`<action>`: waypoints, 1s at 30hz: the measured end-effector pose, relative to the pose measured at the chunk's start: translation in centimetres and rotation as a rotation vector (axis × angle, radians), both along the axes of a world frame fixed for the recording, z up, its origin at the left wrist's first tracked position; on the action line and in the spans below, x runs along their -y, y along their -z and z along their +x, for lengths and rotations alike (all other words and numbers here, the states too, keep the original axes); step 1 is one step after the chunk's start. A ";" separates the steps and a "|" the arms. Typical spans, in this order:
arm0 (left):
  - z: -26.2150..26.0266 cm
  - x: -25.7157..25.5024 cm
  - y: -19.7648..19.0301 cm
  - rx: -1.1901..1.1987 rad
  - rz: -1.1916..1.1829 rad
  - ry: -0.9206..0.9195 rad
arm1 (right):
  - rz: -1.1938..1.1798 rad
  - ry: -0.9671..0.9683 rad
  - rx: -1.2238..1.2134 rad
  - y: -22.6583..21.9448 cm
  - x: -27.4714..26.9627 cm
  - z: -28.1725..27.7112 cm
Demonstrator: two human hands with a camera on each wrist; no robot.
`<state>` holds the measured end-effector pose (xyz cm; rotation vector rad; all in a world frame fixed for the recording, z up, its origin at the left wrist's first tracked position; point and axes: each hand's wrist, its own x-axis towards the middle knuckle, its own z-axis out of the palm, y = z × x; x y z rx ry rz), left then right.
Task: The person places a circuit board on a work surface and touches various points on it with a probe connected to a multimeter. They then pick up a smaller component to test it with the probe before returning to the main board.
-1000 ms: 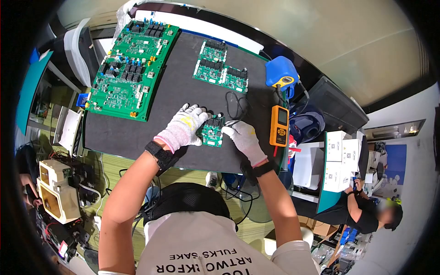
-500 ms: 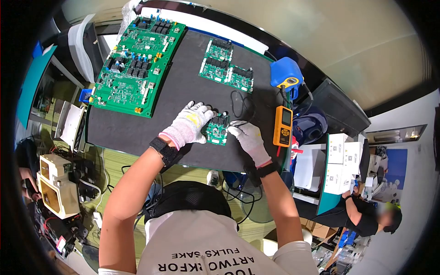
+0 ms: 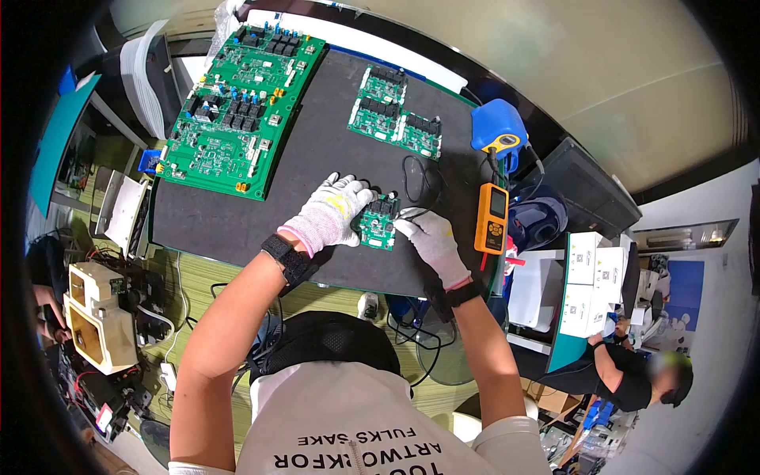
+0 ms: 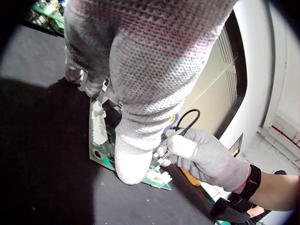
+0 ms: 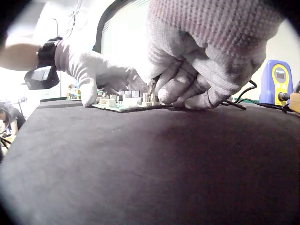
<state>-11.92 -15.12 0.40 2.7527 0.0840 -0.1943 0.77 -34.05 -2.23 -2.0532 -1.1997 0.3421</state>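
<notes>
A small green circuit board (image 3: 378, 231) with black and white parts lies on the dark mat near its front edge. My gloved left hand (image 3: 331, 210) grips it from the left, the thumb at the near side and the fingers toward the far side. From the right, my gloved right hand (image 3: 431, 244) pinches a thin metal-tipped probe (image 5: 153, 86), its tip down at the white connectors on the board's right side. A black cable (image 4: 196, 117) loops up beside the right hand. The fingers hide part of the probe, so I cannot tell its full shape.
Two large green boards (image 3: 207, 155) stand at the left of the mat. Several small boards (image 3: 381, 112) lie at the back. On the right are an orange handheld meter (image 3: 492, 220) and a blue device (image 3: 500, 125). Another person (image 3: 629, 380) is at the far right beside white boxes (image 3: 586, 269).
The head view has shifted slightly, so the whole scene sits a little farther right in it. Both hands stay at the small board, with the same holds.
</notes>
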 end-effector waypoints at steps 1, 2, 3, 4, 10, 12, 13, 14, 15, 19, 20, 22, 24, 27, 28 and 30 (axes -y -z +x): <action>0.0 0.0 -0.1 -0.005 -0.009 0.001 | 0.004 -0.009 0.004 0.0 0.0 0.0; 0.0 0.0 0.0 -0.005 -0.009 0.002 | 0.008 -0.018 0.009 0.0 0.0 0.0; 0.0 0.0 0.1 0.011 -0.015 0.000 | 0.008 -0.017 0.009 -0.1 0.0 0.0; -0.1 0.0 0.1 0.028 -0.021 -0.002 | 0.006 -0.014 -0.014 -0.2 0.0 -0.1; -0.3 0.0 -0.1 0.052 -0.014 0.000 | -0.012 0.009 -0.041 -0.7 -0.2 -0.3; -0.3 -0.1 0.1 0.046 0.000 -0.001 | -0.059 0.039 -0.053 -0.8 -0.4 -0.4; -0.3 -0.1 0.3 0.051 -0.002 0.008 | -0.060 0.048 -0.048 -0.8 -0.3 -0.4; -0.3 -0.2 0.3 0.069 -0.019 0.007 | -0.053 0.039 -0.042 -0.8 -0.3 -0.4; -0.2 -0.1 0.3 0.084 -0.036 0.005 | -0.045 0.028 -0.038 -0.7 -0.3 -0.4; -0.2 -0.1 0.1 0.030 -0.037 -0.005 | -0.055 0.023 -0.004 -0.5 -0.3 -0.2; -0.2 0.0 0.0 0.027 -0.036 -0.008 | -0.054 0.020 -0.007 -0.6 -0.3 -0.2; -0.2 0.0 -0.1 0.019 0.021 -0.005 | -0.032 0.005 -0.018 -0.8 -0.3 -0.3; -0.3 0.1 -0.1 0.027 0.029 -0.008 | -0.023 -0.003 -0.019 -0.7 -0.2 -0.2; -0.2 0.0 0.1 0.030 0.025 -0.008 | -0.008 -0.012 -0.012 -0.4 -0.2 -0.2; -0.2 -0.1 0.1 0.041 -0.012 -0.004 | -0.025 0.007 -0.016 -0.3 -0.1 -0.2; -0.3 -0.1 0.6 0.105 -0.048 -0.001 | -0.043 0.025 -0.022 -0.3 -0.1 -0.3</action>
